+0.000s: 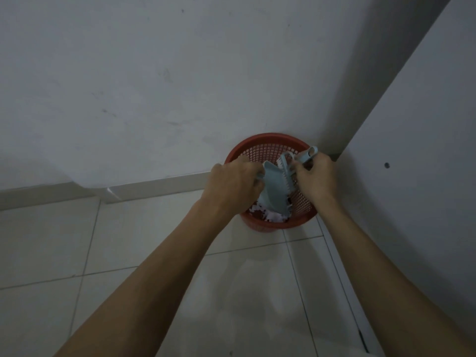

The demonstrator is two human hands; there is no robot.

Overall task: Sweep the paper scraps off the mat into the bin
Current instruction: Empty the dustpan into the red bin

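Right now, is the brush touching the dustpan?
Touching. The head view shows the brush, gripped by the right hand, lying against the edge of the dustpan, which the left hand holds over the bin.

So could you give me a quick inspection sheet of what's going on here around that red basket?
Surface: pale tiled floor.
Job's things: red mesh bin in the corner, white paper scraps inside; light blue dustpan tipped over it; matching brush.
Clutter: nothing seen.
Hands: left hand grips the dustpan; right hand grips the brush.
Cables: nothing seen.
Surroundings: grey wall, white panel at right.
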